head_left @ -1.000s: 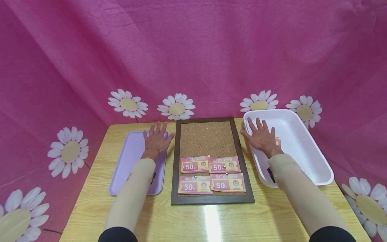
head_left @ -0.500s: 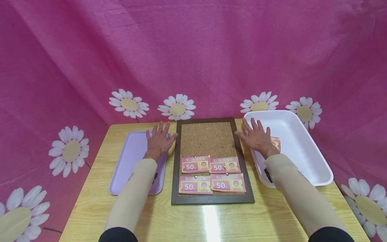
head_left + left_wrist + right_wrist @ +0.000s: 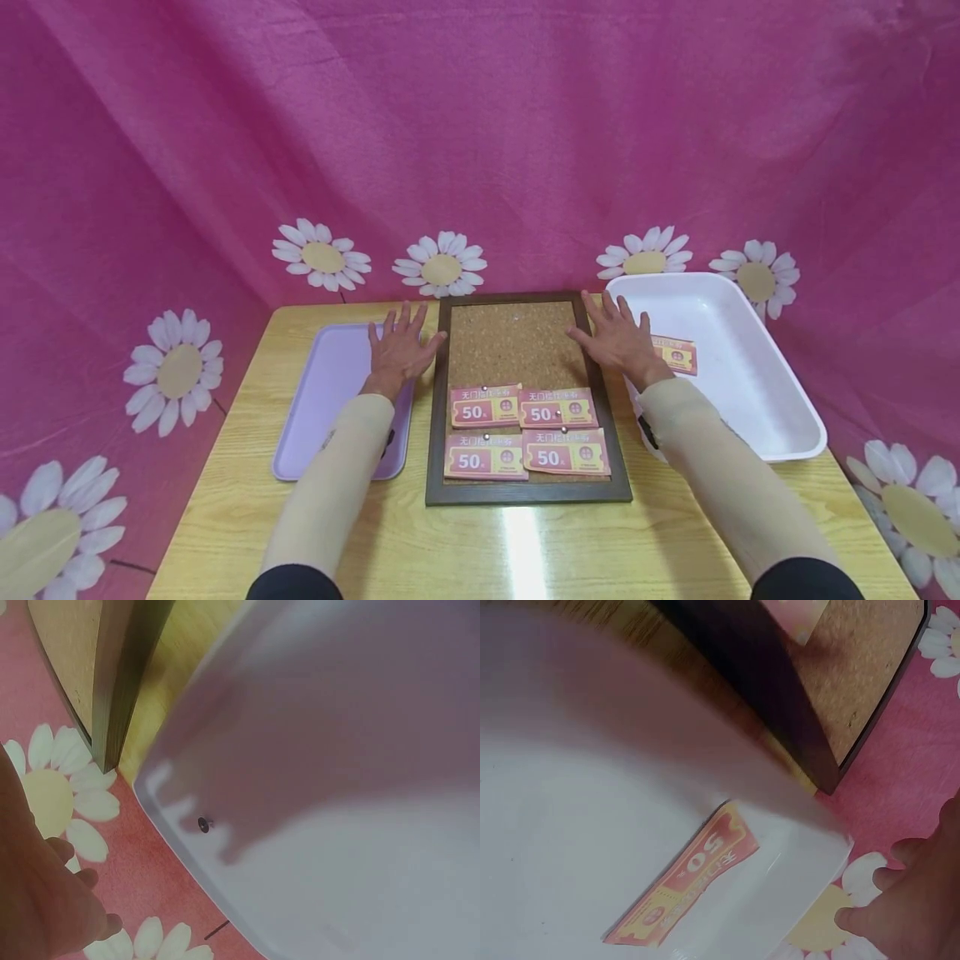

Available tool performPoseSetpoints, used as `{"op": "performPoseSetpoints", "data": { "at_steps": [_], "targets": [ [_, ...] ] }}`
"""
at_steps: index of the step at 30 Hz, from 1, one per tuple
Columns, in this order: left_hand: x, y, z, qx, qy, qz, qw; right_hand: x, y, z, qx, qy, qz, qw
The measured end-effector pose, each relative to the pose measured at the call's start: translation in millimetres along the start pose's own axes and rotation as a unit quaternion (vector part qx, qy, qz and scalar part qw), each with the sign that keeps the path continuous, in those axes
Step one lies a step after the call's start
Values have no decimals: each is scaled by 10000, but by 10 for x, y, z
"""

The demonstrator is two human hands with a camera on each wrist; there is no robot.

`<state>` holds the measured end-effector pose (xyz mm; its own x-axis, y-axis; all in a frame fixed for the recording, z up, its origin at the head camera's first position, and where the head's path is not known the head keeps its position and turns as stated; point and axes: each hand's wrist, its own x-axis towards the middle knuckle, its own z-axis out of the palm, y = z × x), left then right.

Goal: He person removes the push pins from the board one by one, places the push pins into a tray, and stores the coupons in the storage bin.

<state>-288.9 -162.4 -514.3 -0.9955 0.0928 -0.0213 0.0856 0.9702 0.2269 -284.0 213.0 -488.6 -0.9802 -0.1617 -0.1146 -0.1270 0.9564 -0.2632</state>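
My left hand (image 3: 399, 354), fingers spread and holding nothing, is above the right side of the lilac tray (image 3: 326, 392), near the board's left edge. A single push pin (image 3: 204, 824) shows in that tray in the left wrist view. Between the hands lies a framed cork board (image 3: 513, 346). Several pink and yellow coupons (image 3: 486, 457) marked 50 are pinned to its lower half. Also spread and holding nothing, my right hand (image 3: 621, 346) is over the board's right frame and the left rim of the white basin (image 3: 750, 392). One coupon (image 3: 686, 877) lies in that basin.
Everything stands on a light wooden table (image 3: 450, 550). A pink cloth (image 3: 480, 150) with printed daisies hangs behind it and at the sides. The basin's walls are higher than the tray's low rim.
My right hand has moved left from over the basin toward the cork board, so more of the coupon there shows. My left hand has shifted slightly right.
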Motion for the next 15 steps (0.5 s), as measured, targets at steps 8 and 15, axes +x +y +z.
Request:
{"op": "performPoseSetpoints", "data": {
  "at_steps": [8,15],
  "targets": [
    [-45,38,22,-189,34,4,9998,-17,-141,47,57,-47,-84,9999],
    [-59,78,61,-234,16,42,9997,-6,-218,121,-19,-203,-142,9997]
  ]
}}
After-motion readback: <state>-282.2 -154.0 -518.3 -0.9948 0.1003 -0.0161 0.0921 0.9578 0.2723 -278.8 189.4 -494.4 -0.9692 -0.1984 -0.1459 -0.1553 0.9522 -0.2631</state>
